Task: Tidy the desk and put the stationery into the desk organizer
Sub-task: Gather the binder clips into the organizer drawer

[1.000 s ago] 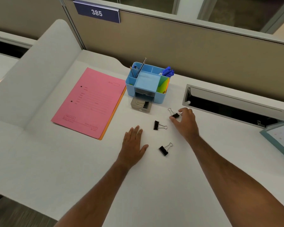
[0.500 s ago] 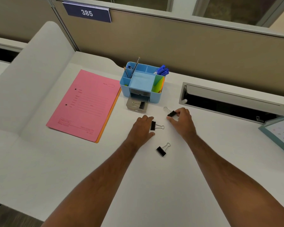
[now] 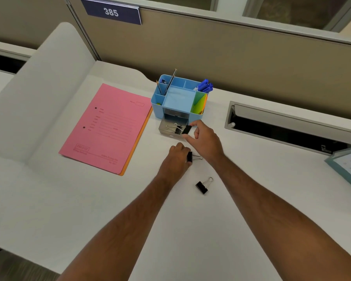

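One binder clip (image 3: 175,128) lies in the organizer's open drawer (image 3: 166,126); the right hand (image 3: 205,138) pinches another (image 3: 186,129) above it, the left hand (image 3: 177,157) grips a third (image 3: 189,157) (a fourth (image 3: 202,186) waits on the desk (image 3: 190,230)).

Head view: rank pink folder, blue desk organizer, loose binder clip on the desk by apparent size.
1. pink folder, largest by far.
2. blue desk organizer.
3. loose binder clip, smallest, though it lies nearer the camera.

pink folder (image 3: 107,126), flat, left half of desktop, orange sheet edge under its right side | cable tray slot (image 3: 288,130), recessed near back edge, right | calendar (image 3: 349,165), right edge | sign "385" (image 3: 111,12), on partition beyond back edge
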A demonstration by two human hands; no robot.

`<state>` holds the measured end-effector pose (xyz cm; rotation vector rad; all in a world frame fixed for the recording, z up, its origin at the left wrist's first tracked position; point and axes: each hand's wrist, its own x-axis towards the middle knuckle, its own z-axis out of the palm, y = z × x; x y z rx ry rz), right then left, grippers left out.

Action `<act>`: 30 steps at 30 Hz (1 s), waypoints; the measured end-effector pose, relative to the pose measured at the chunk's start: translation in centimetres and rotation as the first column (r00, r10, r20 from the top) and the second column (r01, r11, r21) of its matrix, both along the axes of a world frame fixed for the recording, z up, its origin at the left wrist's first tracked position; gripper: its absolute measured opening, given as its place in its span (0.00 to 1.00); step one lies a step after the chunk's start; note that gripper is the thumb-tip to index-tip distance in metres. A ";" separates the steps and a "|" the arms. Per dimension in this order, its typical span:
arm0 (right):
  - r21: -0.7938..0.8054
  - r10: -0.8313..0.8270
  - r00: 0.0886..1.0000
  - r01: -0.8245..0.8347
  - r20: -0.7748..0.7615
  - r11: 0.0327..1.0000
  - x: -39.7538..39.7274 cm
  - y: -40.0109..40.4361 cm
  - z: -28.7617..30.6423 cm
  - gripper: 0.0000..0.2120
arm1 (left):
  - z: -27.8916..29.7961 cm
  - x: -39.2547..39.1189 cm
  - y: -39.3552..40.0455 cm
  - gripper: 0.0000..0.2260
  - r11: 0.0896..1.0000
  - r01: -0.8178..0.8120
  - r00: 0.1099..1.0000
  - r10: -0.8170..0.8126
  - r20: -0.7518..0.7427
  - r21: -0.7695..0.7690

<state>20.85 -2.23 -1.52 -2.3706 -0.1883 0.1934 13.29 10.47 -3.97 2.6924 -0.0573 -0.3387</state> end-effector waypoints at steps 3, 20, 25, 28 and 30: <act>-0.103 0.029 1.000 -0.029 0.002 0.994 1.1 2.4 0.5 0.23 | 0.0 -0.2 0.3 0.21 1.000 -0.018 1.000 0.018 -0.005 -0.021; -0.098 0.003 0.999 0.001 0.036 0.995 1.9 1.8 -1.1 0.16 | -0.1 -0.3 1.3 0.22 0.998 0.000 1.000 0.000 -0.008 -0.069; -0.058 -0.079 0.996 0.082 0.043 0.995 0.0 -2.9 -1.7 0.10 | 1.0 0.2 2.9 0.23 0.997 -0.008 1.000 0.008 -0.003 -0.078; -0.062 -0.123 0.992 0.122 -0.003 0.991 -1.2 -5.4 -2.5 0.08 | 2.2 0.5 4.9 0.22 0.996 -0.006 0.998 0.013 0.067 -0.094; -0.059 -0.150 0.988 0.148 -0.034 0.987 -2.0 -6.8 -3.3 0.07 | 3.1 1.1 6.4 0.21 0.997 0.000 0.992 0.010 0.123 -0.080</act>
